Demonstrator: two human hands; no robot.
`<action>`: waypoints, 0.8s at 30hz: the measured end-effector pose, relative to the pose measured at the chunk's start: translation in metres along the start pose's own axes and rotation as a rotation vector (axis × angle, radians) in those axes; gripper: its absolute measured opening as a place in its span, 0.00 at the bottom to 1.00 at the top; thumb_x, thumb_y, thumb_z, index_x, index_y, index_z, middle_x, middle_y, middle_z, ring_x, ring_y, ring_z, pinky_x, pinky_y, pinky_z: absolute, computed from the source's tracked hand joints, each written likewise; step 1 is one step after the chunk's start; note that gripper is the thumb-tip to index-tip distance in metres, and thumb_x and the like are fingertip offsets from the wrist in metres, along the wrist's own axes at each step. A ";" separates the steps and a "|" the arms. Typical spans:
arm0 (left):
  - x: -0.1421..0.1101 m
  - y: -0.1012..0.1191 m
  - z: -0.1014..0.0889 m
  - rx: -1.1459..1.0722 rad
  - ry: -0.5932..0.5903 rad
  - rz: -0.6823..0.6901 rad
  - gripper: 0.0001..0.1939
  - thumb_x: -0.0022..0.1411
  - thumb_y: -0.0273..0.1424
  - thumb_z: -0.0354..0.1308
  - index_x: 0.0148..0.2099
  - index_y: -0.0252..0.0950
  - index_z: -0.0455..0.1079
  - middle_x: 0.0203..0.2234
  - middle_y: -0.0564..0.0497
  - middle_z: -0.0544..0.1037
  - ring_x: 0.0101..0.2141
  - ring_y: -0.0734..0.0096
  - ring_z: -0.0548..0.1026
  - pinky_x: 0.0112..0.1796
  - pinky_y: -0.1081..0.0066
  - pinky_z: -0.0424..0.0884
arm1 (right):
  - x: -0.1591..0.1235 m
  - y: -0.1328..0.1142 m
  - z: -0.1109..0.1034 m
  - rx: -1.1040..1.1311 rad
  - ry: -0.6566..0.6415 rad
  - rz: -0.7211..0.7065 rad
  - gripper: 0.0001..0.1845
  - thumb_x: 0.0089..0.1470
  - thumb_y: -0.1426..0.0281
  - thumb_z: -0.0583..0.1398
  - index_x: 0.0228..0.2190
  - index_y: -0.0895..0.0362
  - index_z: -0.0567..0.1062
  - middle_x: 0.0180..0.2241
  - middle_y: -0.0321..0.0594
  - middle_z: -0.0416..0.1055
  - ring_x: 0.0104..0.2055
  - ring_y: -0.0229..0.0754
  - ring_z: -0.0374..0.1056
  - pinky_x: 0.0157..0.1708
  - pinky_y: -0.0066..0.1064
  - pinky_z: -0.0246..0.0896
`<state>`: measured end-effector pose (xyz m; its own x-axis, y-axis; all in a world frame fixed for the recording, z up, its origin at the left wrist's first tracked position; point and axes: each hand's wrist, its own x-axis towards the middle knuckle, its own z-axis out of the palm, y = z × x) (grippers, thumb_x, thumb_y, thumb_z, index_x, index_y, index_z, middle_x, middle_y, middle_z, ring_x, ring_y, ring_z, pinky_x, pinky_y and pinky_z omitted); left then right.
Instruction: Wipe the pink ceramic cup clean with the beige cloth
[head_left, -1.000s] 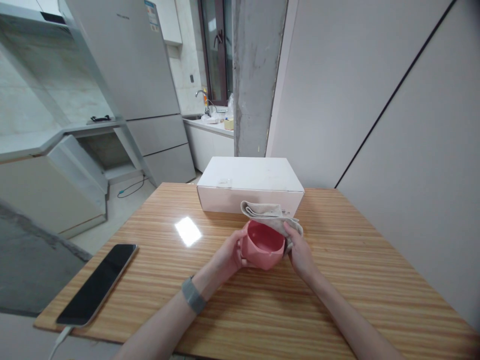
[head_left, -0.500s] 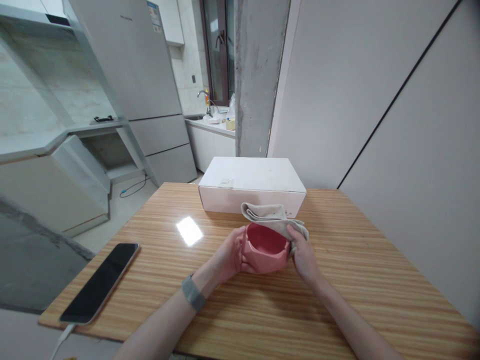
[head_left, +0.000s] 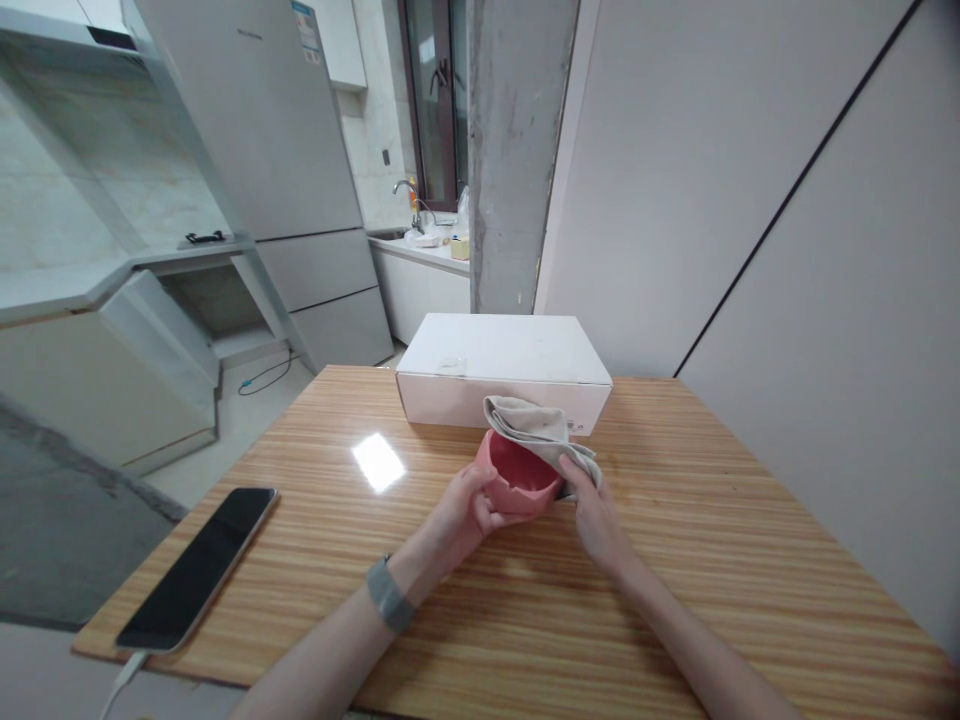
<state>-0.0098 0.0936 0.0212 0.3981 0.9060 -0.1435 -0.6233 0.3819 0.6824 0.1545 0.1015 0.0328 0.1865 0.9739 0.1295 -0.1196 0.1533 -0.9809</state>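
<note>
- Head camera looks down at a wooden table (head_left: 675, 560) where two bare hands work on a pink bowl (head_left: 519, 472).
- The left hand (head_left: 463, 510) is wrapped around the near left side of the pink bowl, with the thumb on its rim, and tips it a little.
- The right hand (head_left: 592, 510) is pinched shut on a beige cloth (head_left: 538, 428) and presses it on the right side of the bowl.
- The cloth lies over the far rim and hangs down the right side.
- I think the step in hand is wiping the bowl with the cloth.
- I think the next move needs the left hand to hold the bowl firm while the cloth rubs around the rim and inside.
- The bowl sits between both hands, touching each, in the middle of the table.
- A white box (head_left: 502, 372) stands just behind the bowl.
- A black phone (head_left: 196, 568) lies well apart on the left, near the table edge.
</note>
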 end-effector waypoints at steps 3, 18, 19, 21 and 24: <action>-0.002 0.008 0.002 -0.028 -0.033 -0.057 0.19 0.61 0.35 0.55 0.52 0.31 0.71 0.46 0.41 0.78 0.43 0.60 0.77 0.41 0.63 0.75 | -0.003 -0.002 0.003 0.055 -0.012 -0.017 0.17 0.48 0.54 0.63 0.36 0.50 0.80 0.43 0.37 0.78 0.53 0.50 0.68 0.58 0.39 0.57; 0.010 -0.004 -0.014 0.016 0.090 -0.150 0.18 0.61 0.36 0.56 0.49 0.30 0.72 0.39 0.41 0.81 0.36 0.62 0.80 0.35 0.68 0.75 | 0.006 0.001 -0.008 0.017 -0.004 0.054 0.16 0.48 0.54 0.61 0.30 0.52 0.80 0.34 0.38 0.80 0.45 0.52 0.72 0.52 0.40 0.62; 0.009 -0.003 -0.012 0.014 0.098 -0.119 0.19 0.60 0.35 0.56 0.50 0.30 0.72 0.41 0.40 0.81 0.38 0.61 0.80 0.37 0.67 0.76 | 0.004 0.001 -0.005 0.013 -0.010 0.045 0.16 0.49 0.54 0.61 0.31 0.52 0.80 0.35 0.38 0.80 0.46 0.51 0.72 0.53 0.40 0.62; 0.008 0.000 -0.009 0.008 0.070 -0.052 0.19 0.60 0.33 0.57 0.52 0.30 0.71 0.46 0.40 0.79 0.44 0.59 0.78 0.42 0.65 0.75 | 0.001 0.000 0.000 0.033 -0.027 0.025 0.16 0.49 0.54 0.62 0.33 0.51 0.80 0.38 0.38 0.80 0.49 0.51 0.71 0.54 0.40 0.60; 0.004 0.004 -0.005 0.015 -0.018 -0.008 0.18 0.59 0.31 0.59 0.51 0.31 0.72 0.47 0.41 0.78 0.45 0.62 0.77 0.43 0.69 0.74 | -0.002 0.000 0.003 0.076 -0.045 -0.012 0.14 0.49 0.55 0.63 0.34 0.50 0.80 0.40 0.36 0.79 0.51 0.50 0.69 0.56 0.39 0.59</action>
<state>-0.0144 0.0998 0.0195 0.4150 0.8996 -0.1358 -0.6098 0.3858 0.6923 0.1510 0.1000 0.0327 0.1449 0.9782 0.1487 -0.1916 0.1752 -0.9657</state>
